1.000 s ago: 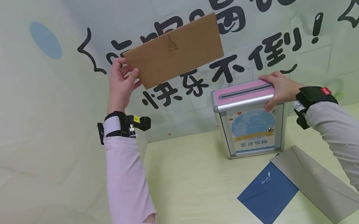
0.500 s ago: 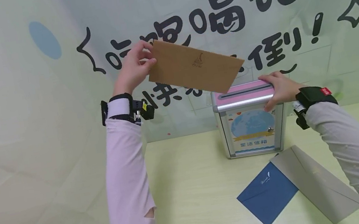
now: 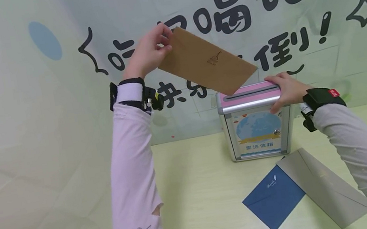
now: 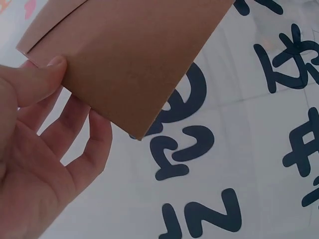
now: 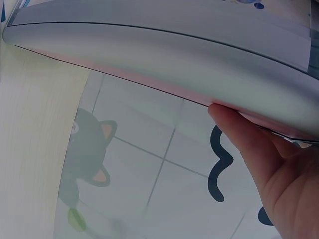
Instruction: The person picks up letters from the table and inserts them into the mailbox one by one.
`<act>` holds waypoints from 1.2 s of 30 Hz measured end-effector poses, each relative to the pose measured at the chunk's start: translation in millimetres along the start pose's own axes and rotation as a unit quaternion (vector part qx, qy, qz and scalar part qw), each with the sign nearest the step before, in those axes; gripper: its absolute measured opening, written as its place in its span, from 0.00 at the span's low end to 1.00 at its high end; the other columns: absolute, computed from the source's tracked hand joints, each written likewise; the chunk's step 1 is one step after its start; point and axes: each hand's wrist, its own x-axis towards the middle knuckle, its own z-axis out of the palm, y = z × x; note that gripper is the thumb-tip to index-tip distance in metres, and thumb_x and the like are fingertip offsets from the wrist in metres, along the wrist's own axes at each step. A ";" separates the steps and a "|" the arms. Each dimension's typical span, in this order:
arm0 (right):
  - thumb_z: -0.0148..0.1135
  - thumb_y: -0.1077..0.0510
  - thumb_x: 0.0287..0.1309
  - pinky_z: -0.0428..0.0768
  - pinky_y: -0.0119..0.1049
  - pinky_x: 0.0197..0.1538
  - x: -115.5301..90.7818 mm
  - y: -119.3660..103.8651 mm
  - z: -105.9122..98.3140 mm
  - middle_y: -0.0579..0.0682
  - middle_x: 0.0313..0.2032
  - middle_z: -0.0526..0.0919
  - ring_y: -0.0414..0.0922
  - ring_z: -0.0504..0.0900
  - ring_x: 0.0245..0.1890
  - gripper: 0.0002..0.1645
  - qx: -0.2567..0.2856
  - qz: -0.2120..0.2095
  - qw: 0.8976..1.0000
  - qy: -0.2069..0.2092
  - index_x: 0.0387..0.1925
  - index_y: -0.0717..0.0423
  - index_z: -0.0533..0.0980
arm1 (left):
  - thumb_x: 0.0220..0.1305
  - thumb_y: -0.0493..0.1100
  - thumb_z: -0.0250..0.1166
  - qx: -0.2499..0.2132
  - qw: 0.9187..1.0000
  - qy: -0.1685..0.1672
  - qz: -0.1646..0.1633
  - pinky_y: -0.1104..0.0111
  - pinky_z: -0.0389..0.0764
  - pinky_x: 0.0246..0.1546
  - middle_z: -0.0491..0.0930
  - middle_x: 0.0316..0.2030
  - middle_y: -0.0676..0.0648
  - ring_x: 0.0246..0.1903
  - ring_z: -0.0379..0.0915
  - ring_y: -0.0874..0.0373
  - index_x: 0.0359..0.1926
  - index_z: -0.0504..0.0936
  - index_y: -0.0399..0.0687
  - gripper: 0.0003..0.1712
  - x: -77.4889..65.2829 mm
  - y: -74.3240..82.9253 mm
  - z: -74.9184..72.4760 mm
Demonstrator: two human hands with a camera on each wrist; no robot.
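My left hand (image 3: pixel 150 51) pinches the upper-left end of a brown kraft envelope (image 3: pixel 209 60), thumb in front and fingers behind. The envelope tilts down to the right, and its lower corner overlaps the slotted pink top of a silver-framed letter box (image 3: pixel 258 130) in the head view. A small dark print marks its face. In the left wrist view the envelope (image 4: pixel 134 55) shows a flap line near the thumb. My right hand (image 3: pixel 289 90) grips the box's top right end, thumb on the front and fingers over the top; the right wrist view shows the box's edge (image 5: pixel 149 57) up close.
A blue envelope (image 3: pixel 272 198) and a grey envelope (image 3: pixel 325 188) lie on the pale table (image 3: pixel 198 208) in front of the box, the grey partly over the blue. Behind the table hangs a wall sheet (image 3: pixel 327 63) with large black characters.
My left hand has moved right with the brown envelope, whose right end has swung down to the box's top. My right hand, the box and the other envelopes have stayed put.
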 end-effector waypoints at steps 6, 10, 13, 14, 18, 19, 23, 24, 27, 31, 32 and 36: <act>0.75 0.56 0.28 0.66 0.60 0.48 -0.8 1.2 -0.4 0.69 0.59 0.49 0.63 0.59 0.49 0.62 -0.001 -0.001 1.000 0.003 0.66 0.61 0.51 | 0.65 0.34 0.50 0.023 1.000 -0.010 0.006 0.66 0.71 0.49 0.74 0.49 0.46 0.48 0.71 0.57 0.49 0.66 0.47 0.12 7.9 16.4 3.7; 0.75 0.56 0.27 0.66 0.59 0.48 -0.2 2.0 -0.1 0.68 0.58 0.50 0.63 0.60 0.49 0.62 -0.001 -0.002 1.000 0.006 0.65 0.61 0.51 | 0.65 0.34 0.49 0.034 0.999 -0.016 0.013 0.67 0.70 0.49 0.75 0.49 0.46 0.47 0.71 0.57 0.49 0.66 0.47 0.12 13.6 22.9 6.8; 0.75 0.56 0.26 0.66 0.58 0.47 0.7 3.2 -0.1 0.68 0.58 0.50 0.62 0.60 0.49 0.62 -0.001 -0.003 1.000 0.006 0.65 0.60 0.52 | 0.65 0.33 0.49 0.043 0.999 -0.020 0.016 0.67 0.70 0.49 0.76 0.49 0.46 0.47 0.71 0.57 0.48 0.66 0.47 0.12 17.3 26.9 8.3; 0.75 0.56 0.26 0.66 0.58 0.47 1.1 3.8 -0.2 0.68 0.58 0.50 0.62 0.60 0.48 0.62 -0.001 -0.004 1.000 0.006 0.65 0.60 0.52 | 0.65 0.33 0.49 0.047 0.999 -0.021 0.016 0.67 0.70 0.49 0.75 0.49 0.46 0.48 0.71 0.57 0.48 0.66 0.47 0.12 18.4 28.3 8.8; 0.75 0.57 0.27 0.66 0.57 0.47 2.5 6.2 -0.4 0.68 0.58 0.50 0.62 0.60 0.49 0.62 -0.001 -0.003 1.000 0.006 0.65 0.60 0.51 | 0.64 0.32 0.48 0.060 0.998 -0.027 0.024 0.67 0.71 0.50 0.74 0.51 0.47 0.48 0.71 0.56 0.48 0.67 0.47 0.13 22.1 33.5 10.6; 0.75 0.57 0.27 0.66 0.57 0.47 2.8 6.8 -0.4 0.68 0.58 0.50 0.62 0.60 0.49 0.62 -0.001 -0.002 1.000 0.007 0.65 0.59 0.51 | 0.64 0.31 0.48 0.064 0.997 -0.028 0.026 0.67 0.71 0.50 0.73 0.51 0.47 0.48 0.71 0.56 0.48 0.67 0.47 0.13 23.0 34.9 11.1; 0.76 0.56 0.26 0.67 0.57 0.47 2.6 5.6 -0.3 0.68 0.58 0.50 0.62 0.60 0.49 0.63 0.001 0.003 1.000 0.008 0.66 0.58 0.52 | 0.64 0.31 0.47 0.084 0.995 -0.040 0.026 0.67 0.71 0.49 0.73 0.50 0.46 0.48 0.70 0.56 0.49 0.67 0.48 0.14 26.6 40.3 13.1; 0.76 0.55 0.26 0.67 0.57 0.47 2.5 5.0 -0.2 0.67 0.58 0.50 0.62 0.60 0.49 0.63 0.001 0.004 1.000 0.008 0.66 0.58 0.52 | 0.64 0.31 0.47 0.090 0.995 -0.044 0.024 0.67 0.71 0.49 0.74 0.50 0.46 0.48 0.70 0.56 0.49 0.67 0.48 0.14 27.4 41.6 13.6; 0.76 0.55 0.26 0.67 0.57 0.47 1.9 2.6 0.3 0.67 0.59 0.50 0.62 0.60 0.49 0.63 0.005 0.004 1.000 0.005 0.66 0.58 0.52 | 0.65 0.33 0.47 0.110 0.992 -0.058 0.014 0.67 0.70 0.49 0.74 0.51 0.47 0.49 0.70 0.56 0.51 0.66 0.50 0.15 29.9 45.2 14.9; 0.76 0.56 0.26 0.66 0.58 0.48 1.3 1.0 0.0 0.67 0.59 0.49 0.62 0.60 0.50 0.63 0.009 0.003 1.000 0.004 0.66 0.58 0.52 | 0.65 0.32 0.46 0.129 0.989 -0.066 0.020 0.68 0.70 0.48 0.74 0.51 0.47 0.49 0.69 0.57 0.53 0.67 0.51 0.17 35.0 52.4 16.6; 0.76 0.57 0.26 0.66 0.58 0.48 1.2 1.1 -0.2 0.67 0.59 0.49 0.62 0.60 0.50 0.62 0.010 0.004 1.000 0.004 0.66 0.58 0.52 | 0.65 0.32 0.46 0.132 0.989 -0.069 0.024 0.69 0.70 0.47 0.74 0.51 0.47 0.48 0.69 0.57 0.53 0.67 0.51 0.18 36.3 54.9 17.5; 0.76 0.56 0.27 0.65 0.58 0.48 0.5 2.1 -0.4 0.67 0.59 0.49 0.62 0.59 0.49 0.62 0.010 0.003 1.000 0.005 0.65 0.58 0.52 | 0.62 0.29 0.45 0.147 0.985 -0.083 0.040 0.71 0.69 0.43 0.73 0.47 0.47 0.45 0.68 0.58 0.54 0.67 0.51 0.22 41.8 66.5 23.6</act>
